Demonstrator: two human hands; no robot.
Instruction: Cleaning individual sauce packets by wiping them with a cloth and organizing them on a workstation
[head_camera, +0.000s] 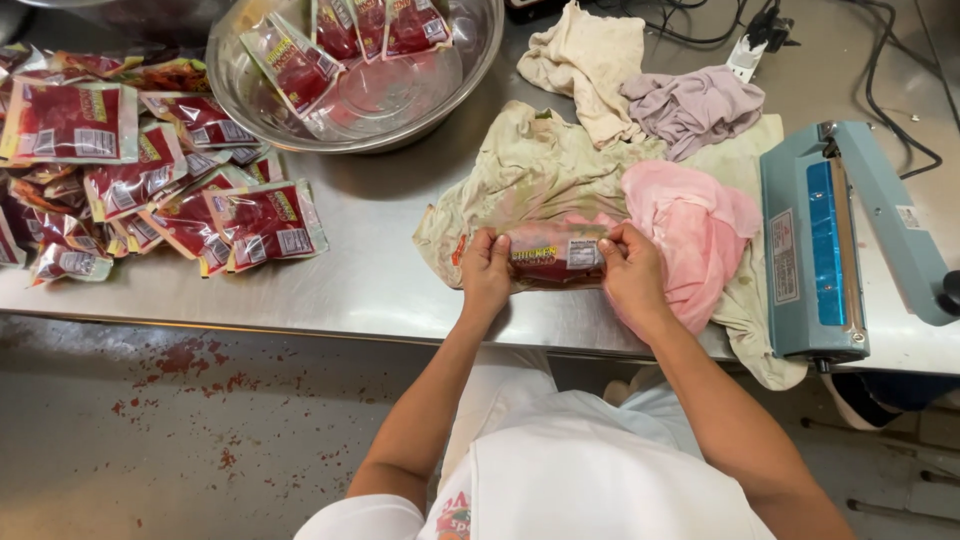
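Note:
Both hands grip one clear plastic pouch (556, 257) of red sauce with a yellow label. My left hand (486, 272) pinches its left end, my right hand (632, 274) its right end. The pouch rests on a stained beige cloth (520, 175) near the steel table's front edge. A pink cloth (695, 225) lies just right of my right hand.
A steel bowl (470, 55) with water and several pouches stands at the back. A pile of filled red pouches (150, 170) covers the table's left side. A blue heat sealer (825, 240) sits at right. More rags (640, 85) and cables (880, 60) lie behind. The floor below is stained.

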